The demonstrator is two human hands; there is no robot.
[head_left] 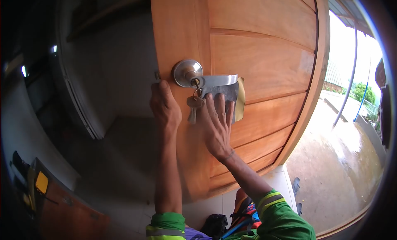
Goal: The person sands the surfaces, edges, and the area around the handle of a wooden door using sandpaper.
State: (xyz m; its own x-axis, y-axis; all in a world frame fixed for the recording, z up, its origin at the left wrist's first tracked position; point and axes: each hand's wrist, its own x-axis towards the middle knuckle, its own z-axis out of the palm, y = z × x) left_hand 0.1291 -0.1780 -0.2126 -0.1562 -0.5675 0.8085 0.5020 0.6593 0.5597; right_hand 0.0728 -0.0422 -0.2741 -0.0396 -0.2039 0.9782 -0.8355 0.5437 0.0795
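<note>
A wooden panelled door (260,62) stands open before me. My left hand (166,105) is closed around its left edge below the latch, thumb on the front face. Fingers spread and outstretched, my right hand (217,126) lies flat over a dark grey sheet (225,91) against the door. The sheet has a tan side (240,101) showing and looks like sandpaper. Just above it is a silver lever handle (221,79) on a round plate (187,70). A key sits in its lock, and more keys (193,108) hang from the ring beside my right hand.
Left of the door is a dim room with a pale wall (113,70). A brown surface (62,203) at lower left carries a yellow object (41,182). Outside, a concrete yard (331,157) has a leaning pole (349,87). Footwear (296,186) lies near the threshold.
</note>
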